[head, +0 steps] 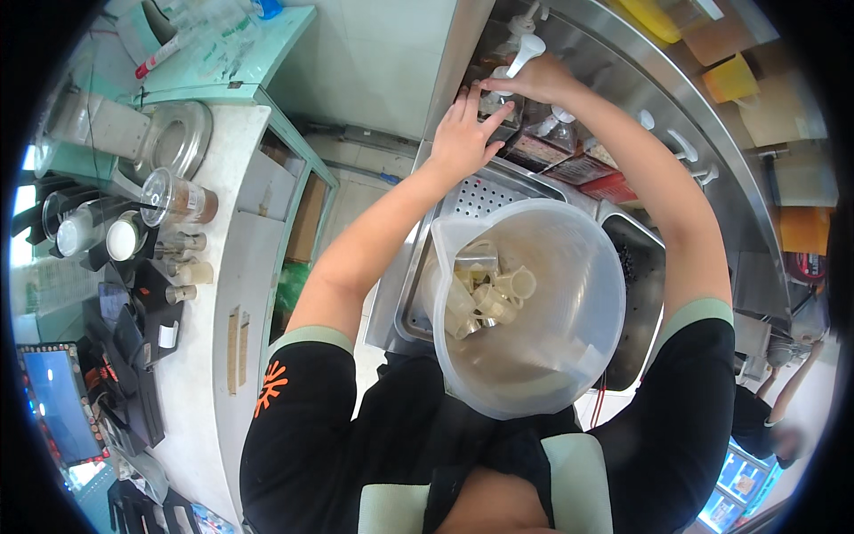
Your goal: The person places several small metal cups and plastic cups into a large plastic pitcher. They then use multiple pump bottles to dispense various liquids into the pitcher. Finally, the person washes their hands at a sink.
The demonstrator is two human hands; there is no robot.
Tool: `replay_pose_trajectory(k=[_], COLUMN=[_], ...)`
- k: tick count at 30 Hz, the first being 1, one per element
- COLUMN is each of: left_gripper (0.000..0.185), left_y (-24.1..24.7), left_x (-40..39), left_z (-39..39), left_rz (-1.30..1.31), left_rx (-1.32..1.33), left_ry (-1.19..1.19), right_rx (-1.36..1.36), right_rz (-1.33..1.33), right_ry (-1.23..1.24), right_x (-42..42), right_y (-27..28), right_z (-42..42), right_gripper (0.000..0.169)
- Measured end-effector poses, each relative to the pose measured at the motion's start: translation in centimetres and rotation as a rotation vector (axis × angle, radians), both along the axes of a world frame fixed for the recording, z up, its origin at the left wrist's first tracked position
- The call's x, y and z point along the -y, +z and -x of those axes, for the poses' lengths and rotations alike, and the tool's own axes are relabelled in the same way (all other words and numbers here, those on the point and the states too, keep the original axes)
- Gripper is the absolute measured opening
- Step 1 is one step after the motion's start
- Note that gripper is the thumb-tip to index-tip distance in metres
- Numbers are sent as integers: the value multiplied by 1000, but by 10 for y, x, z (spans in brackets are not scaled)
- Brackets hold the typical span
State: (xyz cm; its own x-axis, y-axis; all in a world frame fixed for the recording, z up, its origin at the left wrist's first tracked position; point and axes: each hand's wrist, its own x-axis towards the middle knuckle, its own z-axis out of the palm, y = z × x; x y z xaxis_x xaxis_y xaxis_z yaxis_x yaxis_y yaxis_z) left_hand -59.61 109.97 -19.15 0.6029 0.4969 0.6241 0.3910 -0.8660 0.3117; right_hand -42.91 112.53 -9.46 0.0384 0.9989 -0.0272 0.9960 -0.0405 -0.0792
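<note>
Both hands reach to the row of pump bottles at the back of the steel counter. My right hand (540, 79) is at the white pump head (527, 50) of one bottle; its fingers are partly hidden, so its grip is unclear. Against the side of a clear bottle (502, 110) rests my left hand (465, 137), fingers spread. Nearer to me stands a large translucent plastic bucket (567, 267) with a pouring lip. Several small clear measuring cups (497, 304) and a metal cup (477, 259) lie inside it.
A perforated steel tray (477, 197) lies under and beyond the bucket, with a steel sink (630, 347) to its right. More pump bottles (550, 133) line the counter. At left, a white counter (200, 374) holds a lidded plastic cup (177, 200) and jiggers (180, 292). Another person (760, 420) is at far right.
</note>
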Motion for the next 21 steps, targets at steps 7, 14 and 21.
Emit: replay_pose_trajectory(k=[7, 14, 21], left_gripper=[66, 67, 71], left_y=[-2, -3, 0], left_x=[-1, -1, -1], left_z=[-3, -1, 1], left_rz=[-22, -14, 7], left_rx=[16, -15, -52], left_ry=[-2, -7, -2], right_rx=[-23, -139, -227], right_rz=[175, 158, 185], right_ry=[79, 278, 395], right_x=[-6, -3, -14], right_y=[-6, 9, 16], right_z=[-11, -12, -59], right_gripper=[61, 48, 37])
